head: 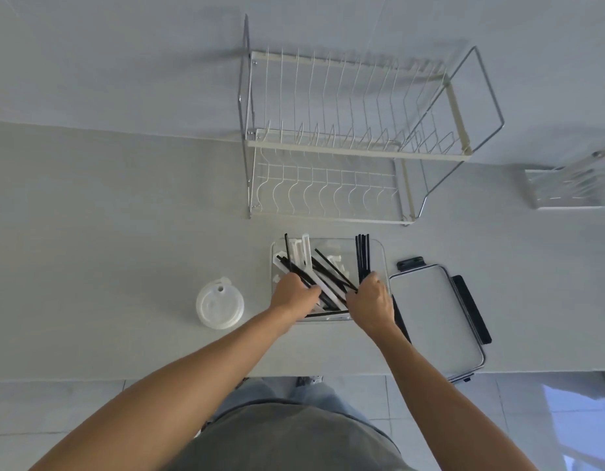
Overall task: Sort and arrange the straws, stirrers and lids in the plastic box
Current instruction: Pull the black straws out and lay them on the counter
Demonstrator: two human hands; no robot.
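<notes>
A clear plastic box (pixel 381 253) sits on the grey counter, holding loose black straws (pixel 331 266) and white stirrers (pixel 306 251) that cross each other. My right hand (pixel 370 300) grips a neat bundle of black straws (pixel 362 254) upright along the box's right side. My left hand (pixel 292 292) reaches into the box's left part, fingers closed around loose black straws. A stack of translucent white cup lids (pixel 219 305) stands on the counter left of the box.
The box's own lid (pixel 437 317) with black clips lies right of the box, overhanging the counter's front edge. A two-tier wire dish rack (pixel 348 144) stands behind. A clear acrylic holder (pixel 571 185) is at the far right.
</notes>
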